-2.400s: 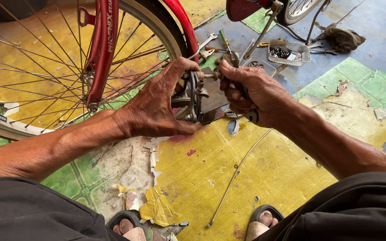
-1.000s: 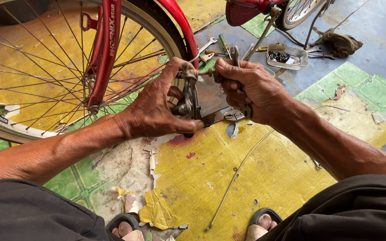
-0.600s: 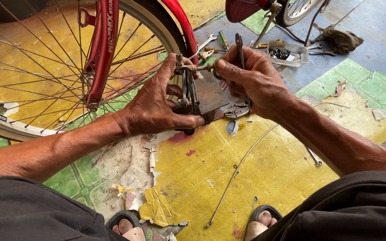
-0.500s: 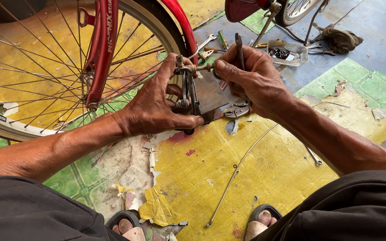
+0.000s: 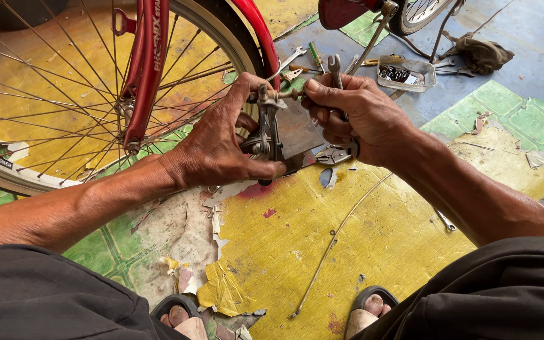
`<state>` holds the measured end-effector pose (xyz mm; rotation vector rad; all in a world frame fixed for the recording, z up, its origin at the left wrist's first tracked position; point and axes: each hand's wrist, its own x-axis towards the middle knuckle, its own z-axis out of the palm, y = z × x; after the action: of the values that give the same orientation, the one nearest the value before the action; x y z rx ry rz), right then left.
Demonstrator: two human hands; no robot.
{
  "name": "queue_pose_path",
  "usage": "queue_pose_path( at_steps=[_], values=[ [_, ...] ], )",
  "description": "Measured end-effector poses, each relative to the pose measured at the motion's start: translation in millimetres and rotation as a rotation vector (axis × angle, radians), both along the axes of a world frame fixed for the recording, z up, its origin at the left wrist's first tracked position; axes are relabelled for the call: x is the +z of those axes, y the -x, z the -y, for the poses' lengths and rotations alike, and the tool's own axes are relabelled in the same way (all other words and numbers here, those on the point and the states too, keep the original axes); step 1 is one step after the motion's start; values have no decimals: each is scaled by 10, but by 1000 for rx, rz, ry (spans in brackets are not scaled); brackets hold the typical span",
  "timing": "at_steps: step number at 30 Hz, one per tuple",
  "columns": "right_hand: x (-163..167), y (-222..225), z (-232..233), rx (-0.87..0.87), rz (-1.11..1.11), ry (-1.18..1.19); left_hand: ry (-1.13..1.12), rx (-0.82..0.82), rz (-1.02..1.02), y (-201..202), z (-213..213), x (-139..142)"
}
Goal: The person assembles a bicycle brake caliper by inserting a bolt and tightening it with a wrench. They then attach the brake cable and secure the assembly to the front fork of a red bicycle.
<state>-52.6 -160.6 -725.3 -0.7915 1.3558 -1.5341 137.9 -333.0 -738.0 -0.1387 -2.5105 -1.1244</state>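
My left hand (image 5: 225,148) grips a grey metal bicycle brake caliper (image 5: 264,135), standing upright on the floor beside the wheel. My right hand (image 5: 363,113) is closed around a small steel wrench (image 5: 334,65), whose open jaw sticks up above my fingers. The thumb and forefinger of that hand pinch the end of the caliper's bolt (image 5: 288,95) at the top. Both hands meet over the caliper, right in front of the tyre.
A spoked bicycle wheel with red frame and mudguard (image 5: 149,69) fills the upper left. Pliers (image 5: 332,154) lie under my right hand. Loose tools (image 5: 303,63) and a small clear tray of parts (image 5: 404,72) lie behind. A thin cable (image 5: 332,245) lies on peeling yellow flooring.
My right hand has swung the wrench from lying low beside the caliper to pointing upward. My left hand has shifted its grip higher on the caliper, thumb now at the bolt.
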Motion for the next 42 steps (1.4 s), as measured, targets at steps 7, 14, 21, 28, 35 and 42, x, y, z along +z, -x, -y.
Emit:
queue_pose_path(
  at_steps=[7, 14, 21, 28, 35, 42],
  values=[
    [43, 183, 118, 26, -12, -30, -30, 66, 38, 97, 47, -53],
    [36, 229, 122, 111, -78, 75, -245, -2, 42, 135, 55, -106],
    [55, 151, 118, -8, 49, -102, -53, 101, 40, 114, 66, -90],
    [17, 154, 131, -4, -90, -62, -86, 75, 53, 99, 44, -101],
    [12, 191, 159, 41, -93, 16, -165, 166, 162, 106, 36, -106],
    [-6, 240, 160, -37, -42, -117, -116, 95, 78, 92, 26, -59]
  ],
)
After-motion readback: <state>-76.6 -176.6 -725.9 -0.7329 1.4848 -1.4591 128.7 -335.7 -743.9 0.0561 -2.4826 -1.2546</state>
